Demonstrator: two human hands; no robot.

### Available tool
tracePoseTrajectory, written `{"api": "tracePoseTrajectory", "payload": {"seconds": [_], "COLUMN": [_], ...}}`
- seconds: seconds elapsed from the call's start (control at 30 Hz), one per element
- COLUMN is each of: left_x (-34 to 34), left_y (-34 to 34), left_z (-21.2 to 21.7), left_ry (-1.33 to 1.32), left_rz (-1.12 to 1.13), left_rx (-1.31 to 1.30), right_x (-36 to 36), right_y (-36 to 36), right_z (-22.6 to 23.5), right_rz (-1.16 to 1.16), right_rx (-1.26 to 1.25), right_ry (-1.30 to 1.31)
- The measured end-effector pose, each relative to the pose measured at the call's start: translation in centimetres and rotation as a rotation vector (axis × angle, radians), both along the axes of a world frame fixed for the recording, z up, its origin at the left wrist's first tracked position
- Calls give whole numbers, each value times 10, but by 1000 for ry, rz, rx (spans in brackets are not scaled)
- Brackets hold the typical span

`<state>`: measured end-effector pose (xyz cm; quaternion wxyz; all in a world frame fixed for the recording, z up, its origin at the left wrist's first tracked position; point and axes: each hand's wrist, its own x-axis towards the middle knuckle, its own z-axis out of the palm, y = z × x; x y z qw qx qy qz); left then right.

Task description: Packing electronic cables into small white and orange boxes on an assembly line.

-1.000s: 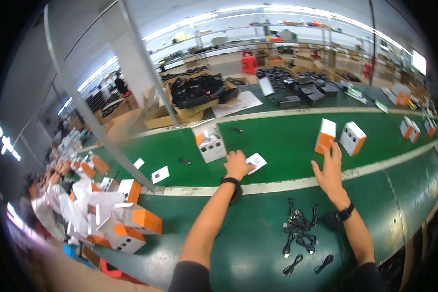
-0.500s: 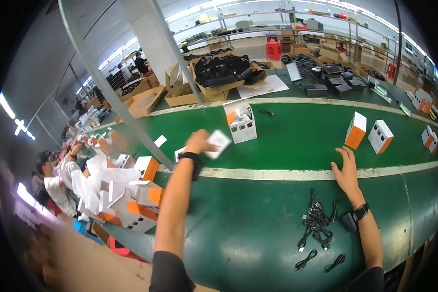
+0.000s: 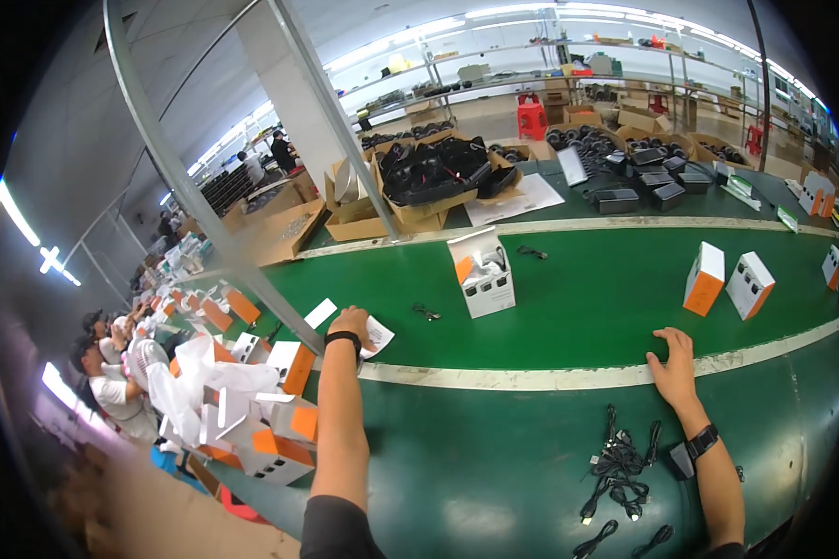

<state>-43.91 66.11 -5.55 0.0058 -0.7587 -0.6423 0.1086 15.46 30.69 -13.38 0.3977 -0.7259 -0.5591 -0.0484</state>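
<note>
My left hand (image 3: 350,322) reaches over the green belt with curled fingers, closed on a white printed leaflet (image 3: 378,336) that sticks out to its right. Another white paper slip (image 3: 321,313) lies just beyond it on the belt. To the right, an open white-and-orange box (image 3: 484,282) stands upright with white wrapping showing inside. My right hand (image 3: 673,361) is empty, its fingers apart, by the belt's near pale edge. Below it on the green table sits a bundle of black cables (image 3: 620,466). A small black cable (image 3: 426,312) lies between my left hand and the box.
White-and-orange boxes and crumpled white wrapping (image 3: 210,377) crowd the left, beside a metal post (image 3: 284,312). Two closed boxes (image 3: 704,279) stand on the belt at right. Cartons of black goods (image 3: 438,177) line the far side. People (image 3: 112,382) work at far left.
My left hand has drawn back toward the left with the leaflet, uncovering a small cable on the belt. The view has shifted, so things sit lower and farther right. My right hand stays open.
</note>
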Motion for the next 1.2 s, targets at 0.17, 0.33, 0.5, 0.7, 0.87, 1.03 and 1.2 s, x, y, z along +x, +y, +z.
{"api": "tracePoseTrajectory", "payload": {"seconds": [0.17, 0.33, 0.5, 0.7, 0.87, 1.03, 1.2], "left_x": [-21, -76, -181, -85, -123, -35, 28], "left_y": [48, 107, 143, 147, 136, 88, -28], "left_z": [0, -27, -9, -27, -15, -9, 0], "left_ry": [-305, -145, -192, -38, -17, -126, -589], "left_rz": [107, 485, 719, 636, 574, 320, -36], "left_rx": [132, 487, 372, 34, 209, 349, 437], "right_x": [-8, -19, -21, -27, -32, -19, -25], "right_y": [13, 15, 20, 22, 30, 34, 186], "right_z": [-1, 3, 4, 6, -1, -14, 23], "right_rz": [-7, -60, -63, -158, -106, -139, 168], "right_rx": [-4, 30, 44, -128, -124, -100, -83], "right_ry": [6, 15, 41, -41, 2, -147, -210]}}
